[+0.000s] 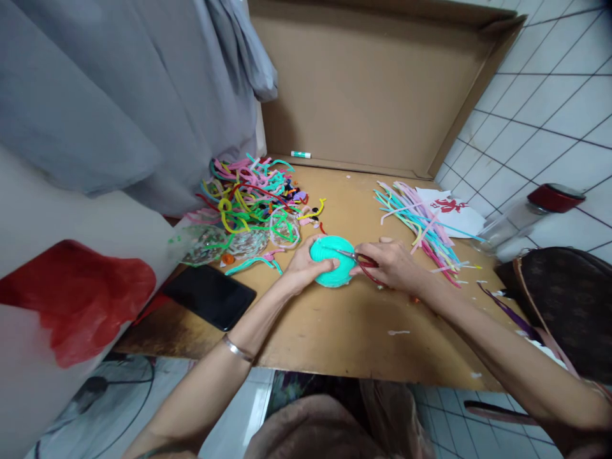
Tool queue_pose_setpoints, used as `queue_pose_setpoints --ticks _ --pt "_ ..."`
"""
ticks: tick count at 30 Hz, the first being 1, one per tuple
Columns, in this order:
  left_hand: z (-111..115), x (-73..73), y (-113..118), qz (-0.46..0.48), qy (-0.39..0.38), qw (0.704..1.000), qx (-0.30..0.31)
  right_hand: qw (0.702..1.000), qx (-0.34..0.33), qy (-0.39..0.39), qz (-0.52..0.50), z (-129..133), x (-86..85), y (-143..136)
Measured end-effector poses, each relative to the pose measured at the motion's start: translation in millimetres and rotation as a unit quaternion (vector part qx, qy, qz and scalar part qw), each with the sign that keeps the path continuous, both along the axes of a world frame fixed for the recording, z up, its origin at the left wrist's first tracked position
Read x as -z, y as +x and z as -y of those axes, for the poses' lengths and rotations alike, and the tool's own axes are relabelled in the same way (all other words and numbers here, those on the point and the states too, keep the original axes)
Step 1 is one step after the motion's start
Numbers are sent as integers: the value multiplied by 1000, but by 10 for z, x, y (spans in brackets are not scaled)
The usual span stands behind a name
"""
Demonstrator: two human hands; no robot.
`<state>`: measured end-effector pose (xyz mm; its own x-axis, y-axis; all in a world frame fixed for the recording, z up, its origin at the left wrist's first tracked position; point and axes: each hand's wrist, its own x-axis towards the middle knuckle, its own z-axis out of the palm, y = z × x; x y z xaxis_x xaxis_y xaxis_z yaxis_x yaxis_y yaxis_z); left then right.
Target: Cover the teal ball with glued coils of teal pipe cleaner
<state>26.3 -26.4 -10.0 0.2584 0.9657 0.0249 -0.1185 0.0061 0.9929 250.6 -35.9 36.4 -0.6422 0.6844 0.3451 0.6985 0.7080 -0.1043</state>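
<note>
A round turquoise disc with a ridged, coiled-looking surface is gripped at its left edge by my left hand, the thumb lying across its face. My right hand is closed around the red handles of a pair of scissors. Their metal blades reach left over the upper right of the disc; whether they touch it I cannot tell. Left of my hands, a tangled heap of coloured pipe cleaners lies on the table. To the right is a bundle of straight pipe cleaners.
A black phone lies at the left on the wooden table. Behind stand a cardboard panel and a glue stick. At the right are a clear bottle with a red lid and a brown bag.
</note>
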Motion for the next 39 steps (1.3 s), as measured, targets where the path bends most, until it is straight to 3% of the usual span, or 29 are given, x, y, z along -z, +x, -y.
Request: queue_pose_setpoints --ticks 2,4,7,8,11,15,17,19,21,23,27,39 --pt "-8 10 5 -10 -7 1000 -1 996 63 4 -71 -27 -17 57" --pt "-19 19 9 -17 -10 1000 -5 975 189 11 -115 -107 -19 154" --pt "-28 17 7 -18 -11 1000 -8 916 401 -10 -16 -275 39 317" --pt "-29 12 5 -20 -10 1000 -11 905 422 -37 34 -323 72 360" --pt "-26 -5 -9 -28 -7 999 -19 905 403 -80 115 -406 178 432" --pt "-24 -20 -26 -41 -3 999 -29 917 377 -68 107 -345 224 417" --pt "-22 -22 -25 -59 4 998 -38 938 344 -17 26 -217 203 336" --pt "-19 -20 -15 -78 13 996 -40 955 263 27 -135 -31 179 178" --pt "-15 -17 -1 -93 21 995 -34 948 185 7 -257 167 175 -42" --pt "-10 -14 9 -103 26 994 -34 942 140 -13 -306 318 198 -265" --pt "-1 -16 10 -118 22 992 -42 929 125 -37 -346 394 284 -510" --pt "-1 -36 17 -150 32 987 -40 917 128 -49 -374 367 281 -539"
